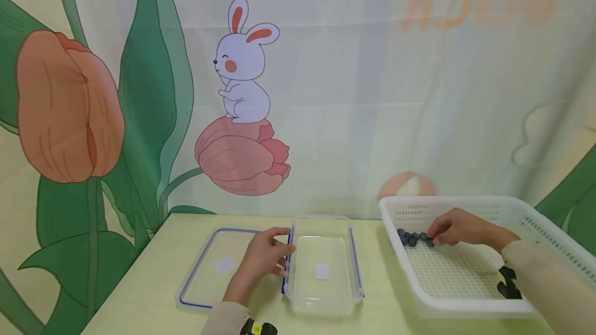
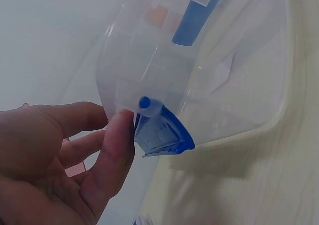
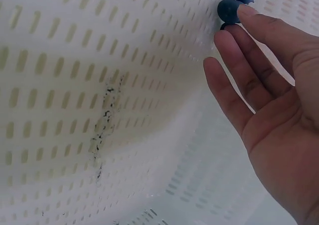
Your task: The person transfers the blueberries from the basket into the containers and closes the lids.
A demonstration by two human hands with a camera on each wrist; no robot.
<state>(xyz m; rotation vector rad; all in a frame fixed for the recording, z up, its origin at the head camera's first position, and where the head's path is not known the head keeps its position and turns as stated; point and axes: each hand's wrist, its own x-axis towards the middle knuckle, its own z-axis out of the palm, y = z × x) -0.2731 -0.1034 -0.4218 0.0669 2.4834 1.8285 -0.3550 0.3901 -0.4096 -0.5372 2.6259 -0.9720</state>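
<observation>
On the basket (image 1: 465, 305), only the right wrist view shows specks (image 3: 105, 114)

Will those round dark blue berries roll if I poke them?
The round dark blue berries would probably roll, being nearly spherical, but the slotted white plastic basket wall might stop some. They're likely light, looking tiny beside the right hand.

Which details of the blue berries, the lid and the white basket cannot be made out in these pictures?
Blue berries: exact number, head view; they overlap, and the right hand may cover some.
The same group: cut off by the top edge, right wrist view.
Lid: partly behind the left hand, head view.
White basket: near right corner behind the right sleeve, head view.
</observation>
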